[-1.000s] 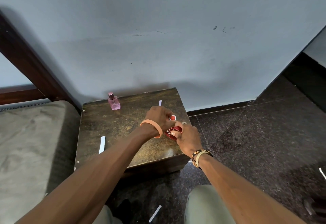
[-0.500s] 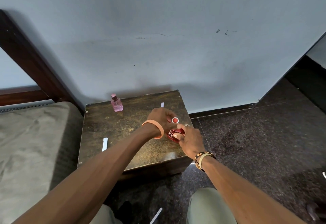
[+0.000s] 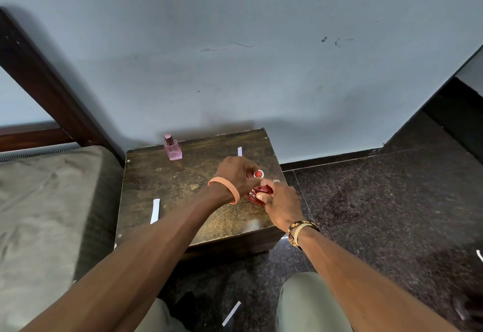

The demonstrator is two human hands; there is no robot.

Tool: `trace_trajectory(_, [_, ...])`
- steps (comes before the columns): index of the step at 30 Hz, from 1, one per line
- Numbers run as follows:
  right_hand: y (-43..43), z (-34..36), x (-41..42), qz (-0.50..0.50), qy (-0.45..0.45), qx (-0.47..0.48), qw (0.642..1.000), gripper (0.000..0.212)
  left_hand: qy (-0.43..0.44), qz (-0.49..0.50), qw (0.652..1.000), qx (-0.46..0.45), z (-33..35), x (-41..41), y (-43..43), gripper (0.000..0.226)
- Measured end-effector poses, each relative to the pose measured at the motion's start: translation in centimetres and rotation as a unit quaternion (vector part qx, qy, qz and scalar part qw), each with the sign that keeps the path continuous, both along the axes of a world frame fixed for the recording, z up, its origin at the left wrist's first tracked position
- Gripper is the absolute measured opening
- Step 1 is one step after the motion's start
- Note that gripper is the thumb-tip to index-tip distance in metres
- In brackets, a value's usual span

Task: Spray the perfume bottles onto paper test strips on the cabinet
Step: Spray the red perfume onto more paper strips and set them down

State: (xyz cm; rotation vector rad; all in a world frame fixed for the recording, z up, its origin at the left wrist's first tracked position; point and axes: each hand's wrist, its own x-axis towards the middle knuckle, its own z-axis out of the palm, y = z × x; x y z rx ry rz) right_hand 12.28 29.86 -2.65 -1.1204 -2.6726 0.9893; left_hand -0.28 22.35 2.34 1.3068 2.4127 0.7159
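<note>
A red perfume bottle (image 3: 258,192) is held over the right side of the dark wooden cabinet (image 3: 183,188). My right hand (image 3: 281,205) grips its body from the right. My left hand (image 3: 236,173) pinches the round red cap (image 3: 258,173) at its top. A pink perfume bottle (image 3: 172,148) stands upright at the cabinet's back left. One white paper strip (image 3: 155,211) lies near the left front edge, another (image 3: 240,151) lies at the back right.
A grey mattress (image 3: 47,214) and dark bed frame (image 3: 44,88) adjoin the cabinet's left side. The wall (image 3: 261,57) runs right behind it. A paper strip (image 3: 231,313) lies on the dark floor between my knees, another strip (image 3: 479,256) at the far right.
Both hands stay on the red bottle in the same spot; the fingers shift slightly at the cap. The camera has tilted a little.
</note>
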Motion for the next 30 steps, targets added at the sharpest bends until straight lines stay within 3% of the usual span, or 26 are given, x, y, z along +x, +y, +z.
trace_trajectory(10, [0.1,-0.1,0.1,0.0,0.011,-0.004,1.0,0.032,-0.045,0.002,0.998,0.039,-2.0,0.7,-1.9,0.042])
trace_trajectory(19, [-0.3,-1.1,0.7,-0.024,0.051,-0.051,0.997,0.052,-0.104,0.071,0.992,0.002,-3.5,-0.4,-2.5,0.064])
trace_trajectory(23, [-0.7,-2.1,0.6,-0.068,0.069,-0.054,0.994,0.047,-0.184,0.082,0.979,0.019,-4.7,-0.8,-1.9,0.05])
trace_trajectory(26, [-0.6,-2.2,0.2,-0.086,0.081,-0.056,0.991,0.044,-0.19,0.12,0.973,0.06,-5.1,-0.9,-1.4,0.035])
trace_trajectory(30, [0.5,-0.6,-1.4,-0.109,0.115,-0.059,0.986,0.043,-0.204,0.145,0.961,0.114,-4.0,-1.9,-0.3,0.034])
